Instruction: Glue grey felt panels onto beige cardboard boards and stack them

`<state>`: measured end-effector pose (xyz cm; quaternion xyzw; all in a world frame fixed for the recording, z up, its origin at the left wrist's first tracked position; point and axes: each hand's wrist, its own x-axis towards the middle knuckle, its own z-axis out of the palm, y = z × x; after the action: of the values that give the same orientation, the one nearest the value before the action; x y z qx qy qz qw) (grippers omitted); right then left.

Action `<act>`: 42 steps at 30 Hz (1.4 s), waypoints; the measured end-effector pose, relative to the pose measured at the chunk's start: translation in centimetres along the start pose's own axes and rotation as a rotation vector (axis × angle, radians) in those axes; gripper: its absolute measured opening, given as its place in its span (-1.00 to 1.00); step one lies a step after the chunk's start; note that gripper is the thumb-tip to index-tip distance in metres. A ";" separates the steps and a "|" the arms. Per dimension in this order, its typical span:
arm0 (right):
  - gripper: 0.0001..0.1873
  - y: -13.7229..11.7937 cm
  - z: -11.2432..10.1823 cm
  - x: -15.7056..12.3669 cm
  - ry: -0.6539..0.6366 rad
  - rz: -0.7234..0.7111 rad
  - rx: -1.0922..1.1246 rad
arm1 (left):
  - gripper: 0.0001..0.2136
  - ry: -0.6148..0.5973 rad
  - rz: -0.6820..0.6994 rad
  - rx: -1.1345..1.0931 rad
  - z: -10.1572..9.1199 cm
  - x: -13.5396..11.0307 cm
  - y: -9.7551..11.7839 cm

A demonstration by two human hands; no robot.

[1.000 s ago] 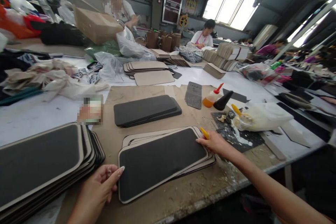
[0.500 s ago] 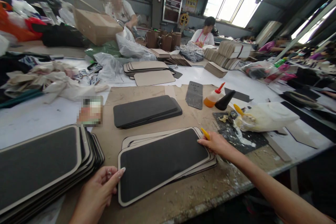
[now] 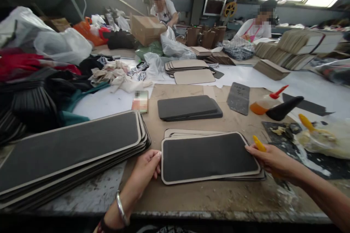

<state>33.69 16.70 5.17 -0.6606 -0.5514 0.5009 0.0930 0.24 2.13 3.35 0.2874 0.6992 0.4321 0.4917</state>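
Observation:
A black panel with a beige border and rounded corners (image 3: 207, 158) lies over a small stack of similar beige boards (image 3: 175, 132). At its left edge, my left hand (image 3: 147, 165) is closed, thumb and fingers pinching the rim. My right hand (image 3: 269, 156) grips the panel's right edge with thumb and finger. That same hand also holds a yellow-handled tool (image 3: 259, 143), whose working end is mostly hidden below the palm. Behind the panel sit dark grey rounded pieces (image 3: 186, 107). To the left rises a tall stack of bordered black panels (image 3: 73, 149).
On the right are a glue bottle with red nozzle (image 3: 262, 103), a black cone (image 3: 284, 108) and a glue-filled bag (image 3: 325, 140) with a yellow handle in it. Cloth and plastic bags (image 3: 62, 43) crowd the left. Two people (image 3: 164, 9) work across the table.
The view has swung left, so things sit further right. The panel has turned to lie squarer to the table's front edge, both hands still on its ends.

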 end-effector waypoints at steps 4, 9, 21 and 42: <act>-0.55 -0.1 0.1 -1.2 -0.037 -0.017 -0.043 | -0.55 -0.049 -0.018 0.000 -0.2 -0.2 0.2; -0.56 0.5 0.2 -1.2 -0.047 -0.006 -0.010 | -0.47 -0.067 -0.093 0.065 -0.3 0.7 -0.8; -0.54 0.9 0.0 -1.0 -0.108 -0.029 0.022 | -0.38 -0.087 -0.120 0.151 -0.3 0.3 -0.2; -0.45 0.8 -1.0 -2.6 0.186 -0.238 -0.075 | -0.62 -0.047 0.080 -0.099 -0.1 -0.9 0.2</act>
<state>35.26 14.72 6.53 -0.6371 -0.6331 0.4022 0.1776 0.47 1.43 3.91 0.3006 0.6532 0.4786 0.5039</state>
